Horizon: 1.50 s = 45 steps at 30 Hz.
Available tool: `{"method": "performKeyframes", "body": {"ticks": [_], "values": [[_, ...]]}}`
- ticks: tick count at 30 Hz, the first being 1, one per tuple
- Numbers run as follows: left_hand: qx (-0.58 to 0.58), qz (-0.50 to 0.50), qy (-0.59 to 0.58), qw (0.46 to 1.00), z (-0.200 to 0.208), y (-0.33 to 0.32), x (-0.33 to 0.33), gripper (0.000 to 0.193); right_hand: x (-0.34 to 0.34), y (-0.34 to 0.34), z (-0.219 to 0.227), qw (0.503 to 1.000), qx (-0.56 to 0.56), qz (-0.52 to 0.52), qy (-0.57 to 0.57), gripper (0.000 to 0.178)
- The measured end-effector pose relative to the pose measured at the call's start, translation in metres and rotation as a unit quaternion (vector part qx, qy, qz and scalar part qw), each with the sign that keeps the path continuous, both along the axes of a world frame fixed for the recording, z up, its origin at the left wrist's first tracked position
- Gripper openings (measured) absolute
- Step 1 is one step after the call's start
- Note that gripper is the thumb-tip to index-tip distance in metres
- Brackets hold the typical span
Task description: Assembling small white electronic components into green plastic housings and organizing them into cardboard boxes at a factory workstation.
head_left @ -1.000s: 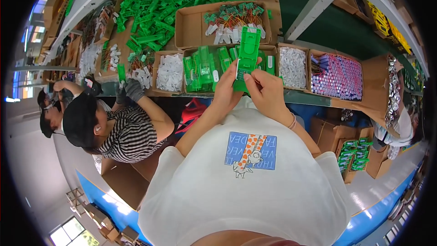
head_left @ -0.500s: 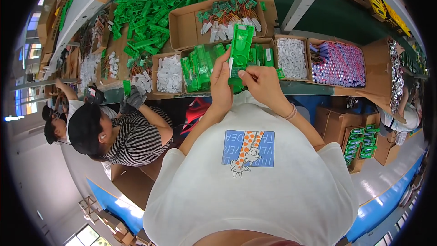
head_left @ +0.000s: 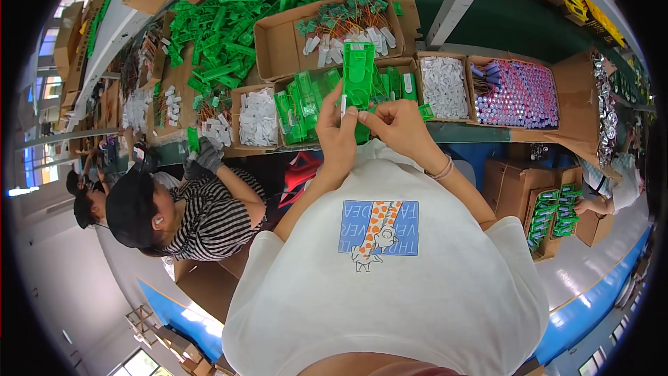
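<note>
Both my hands meet in front of my chest over the near edge of the bench. My left hand [head_left: 337, 132] is wrapped round the lower part of a long green plastic housing [head_left: 358, 69], which stands up with its open, ribbed side toward me. A small white piece [head_left: 343, 104] shows beside the left fingers. My right hand [head_left: 401, 127] is closed in a pinch at the housing's lower end; what its fingertips hold, if anything, is hidden. Just behind, a carton of clear-and-green housings [head_left: 300, 108] is partly covered by my hands.
Cartons of white parts [head_left: 258, 117] and more white pieces [head_left: 444, 88] flank my hands. Wired circuit boards [head_left: 348, 17] fill a box behind; purple-pink cylindrical cells [head_left: 518, 94] stand at right. Green housings [head_left: 223, 28] lie heaped at far left. A gloved co-worker [head_left: 209, 202] sits at left.
The green housing has moved slightly left and down. My left thumb now presses over its lower end, and my right fingers have drawn in close to it. At far right, a person's arm reaches toward a carton.
</note>
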<state>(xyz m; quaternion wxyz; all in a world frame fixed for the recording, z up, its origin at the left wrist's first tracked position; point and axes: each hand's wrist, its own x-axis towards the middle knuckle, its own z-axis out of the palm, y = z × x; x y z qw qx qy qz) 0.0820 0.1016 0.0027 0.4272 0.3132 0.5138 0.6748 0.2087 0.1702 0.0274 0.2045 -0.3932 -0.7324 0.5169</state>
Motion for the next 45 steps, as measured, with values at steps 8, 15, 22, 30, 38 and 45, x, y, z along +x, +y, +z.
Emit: {"method": "performKeyframes", "body": {"ticks": [8,15,22,30,38,45], "values": [[-0.015,-0.086,0.244,0.966,-0.018,0.008,-0.002,0.048,0.015,-0.007,-0.019,0.988,0.062,-0.094,0.11,0.033],[-0.073,-0.153,-0.049,0.984,0.002,-0.012,0.005,0.047,0.014,-0.026,-0.039,0.978,0.064,-0.091,0.178,0.041],[-0.101,-0.198,-0.029,0.975,-0.026,-0.004,0.017,0.043,0.039,-0.038,-0.05,0.978,0.075,-0.14,0.136,0.035],[-0.063,-0.371,-0.328,0.866,-0.02,0.011,0.025,0.048,0.068,-0.035,-0.042,0.968,-0.097,-0.152,0.174,0.035],[-0.125,-0.364,-0.363,0.849,-0.028,-0.002,0.016,0.048,0.07,-0.043,-0.029,0.955,-0.18,-0.088,0.219,0.026],[-0.114,-0.344,-0.346,0.865,-0.021,-0.018,0.013,0.045,0.06,-0.048,-0.041,0.971,-0.133,-0.058,0.19,0.028]]}}
